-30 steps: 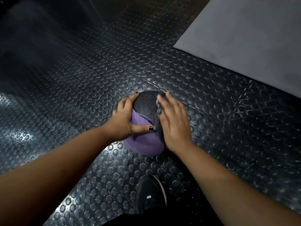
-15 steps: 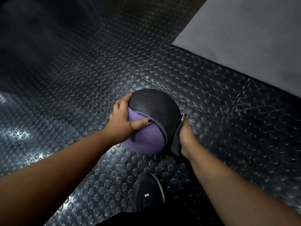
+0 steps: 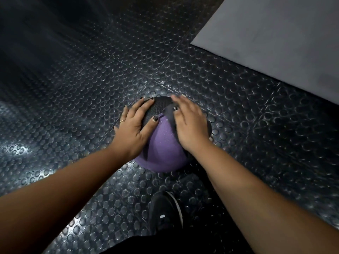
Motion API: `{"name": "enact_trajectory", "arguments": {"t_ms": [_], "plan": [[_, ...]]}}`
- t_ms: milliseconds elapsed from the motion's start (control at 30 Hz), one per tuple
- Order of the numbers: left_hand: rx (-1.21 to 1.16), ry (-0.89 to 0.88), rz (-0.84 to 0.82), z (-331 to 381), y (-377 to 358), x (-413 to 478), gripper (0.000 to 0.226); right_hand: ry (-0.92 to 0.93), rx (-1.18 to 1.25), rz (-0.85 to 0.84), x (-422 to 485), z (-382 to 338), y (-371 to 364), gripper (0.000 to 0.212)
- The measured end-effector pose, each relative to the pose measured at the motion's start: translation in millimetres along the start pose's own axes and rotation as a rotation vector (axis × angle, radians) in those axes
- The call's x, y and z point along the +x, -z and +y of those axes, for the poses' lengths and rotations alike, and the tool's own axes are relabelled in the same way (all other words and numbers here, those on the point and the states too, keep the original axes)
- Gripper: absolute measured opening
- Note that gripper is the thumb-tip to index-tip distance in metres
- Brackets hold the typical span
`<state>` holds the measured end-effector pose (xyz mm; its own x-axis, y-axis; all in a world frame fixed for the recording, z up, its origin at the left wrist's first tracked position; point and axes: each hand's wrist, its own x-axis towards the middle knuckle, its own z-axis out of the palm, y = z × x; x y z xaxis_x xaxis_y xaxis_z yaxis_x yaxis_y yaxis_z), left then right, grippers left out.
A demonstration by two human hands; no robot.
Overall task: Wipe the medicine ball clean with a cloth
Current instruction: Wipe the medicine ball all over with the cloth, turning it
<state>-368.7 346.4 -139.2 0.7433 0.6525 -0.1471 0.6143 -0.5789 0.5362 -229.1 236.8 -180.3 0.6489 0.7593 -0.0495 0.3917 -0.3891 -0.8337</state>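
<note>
The ball (image 3: 161, 145) sits on studded floor (image 3: 238, 143), just beyond your shoe (image 3: 165, 211). Left grip (image 3: 134, 125) lies spread flat on the ball's upper left, clasping nothing; right grip (image 3: 190, 125), fingers straight, presses the cloth (image 3: 169, 111) onto its upper right. Brace hard with the left so the ball cannot roll, hold the cloth fully under your palm, and run overlapping passes from the black cap down the purple side.
</note>
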Motion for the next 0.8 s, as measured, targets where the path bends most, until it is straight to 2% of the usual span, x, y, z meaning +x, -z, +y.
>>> {"name": "enact_trajectory", "arguments": {"t_ms": [67,133,200,267,333,467,533,600,633,700,733,800], "plan": [[0.065,-0.045,-0.030,1,2,-2,0.069,0.136,-0.040,-0.051,18,-10,7,0.043],[0.133,-0.105,-0.078,5,5,2,0.077,0.131,0.072,-0.132,36,0,6,0.044],[0.132,-0.160,-0.083,12,3,5,0.082,-0.047,0.203,-0.226,52,11,11,0.042],[0.127,-0.227,-0.026,13,-6,7,0.077,-0.186,0.264,-0.324,62,15,19,0.041],[0.133,-0.172,0.010,17,-13,8,0.073,-0.266,0.234,-0.384,62,21,26,0.040],[0.132,-0.033,0.030,32,-20,9,0.069,-0.608,0.454,-0.279,37,41,31,0.041],[0.101,-0.029,0.049,35,-16,14,0.067,-0.717,0.596,-0.177,20,42,30,0.045],[0.028,-0.023,0.086,32,-16,22,0.063,-0.816,0.778,-0.165,-4,47,17,0.050],[-0.019,0.025,0.114,28,-14,27,0.060,-0.826,0.836,-0.181,-18,46,6,0.056],[-0.116,0.184,0.161,25,-10,36,0.059,-0.824,0.904,-0.102,-44,45,-16,0.067],[-0.147,0.261,0.177,23,-8,39,0.058,-0.750,0.864,-0.038,-55,45,-28,0.066],[-0.169,0.374,0.212,22,-7,40,0.053,-0.488,0.665,0.079,-71,28,-35,0.061]]}}
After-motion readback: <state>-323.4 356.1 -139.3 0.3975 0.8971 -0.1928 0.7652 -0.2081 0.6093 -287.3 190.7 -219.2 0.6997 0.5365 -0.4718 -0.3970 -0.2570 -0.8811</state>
